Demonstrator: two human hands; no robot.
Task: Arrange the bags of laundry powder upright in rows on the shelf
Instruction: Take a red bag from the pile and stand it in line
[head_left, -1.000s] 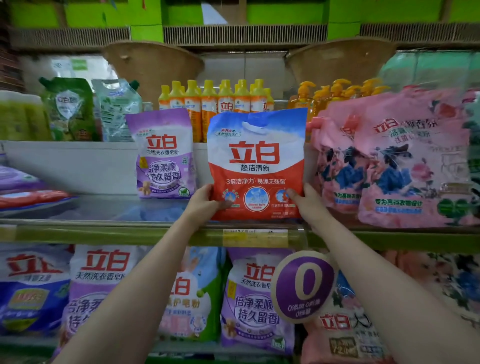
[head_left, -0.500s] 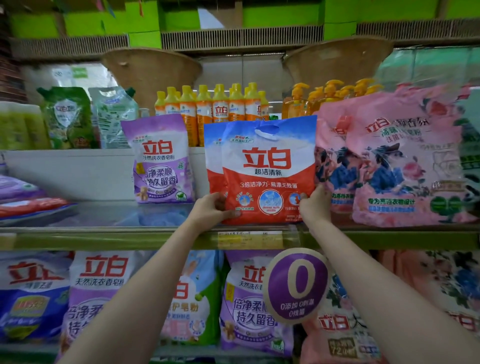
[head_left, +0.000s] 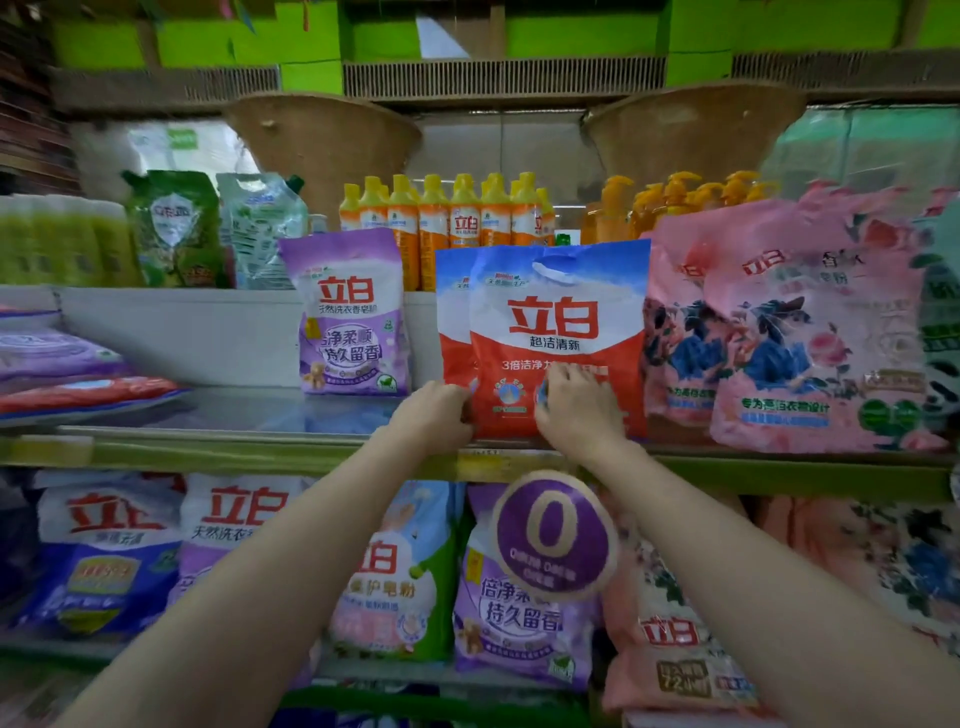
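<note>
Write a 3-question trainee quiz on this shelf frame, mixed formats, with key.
1. True or false: the front red-and-blue bag stands upright on the middle shelf.
2. Multiple choice: directly behind that bag is A) a purple bag, B) a second red-and-blue bag, C) a pink bag.
3. Fill in: the right hand lies on the bag's ____ face.

Key: 1 true. 2 B; its left edge shows past the front one. 3 front; the left hand is at the lower left edge.
</note>
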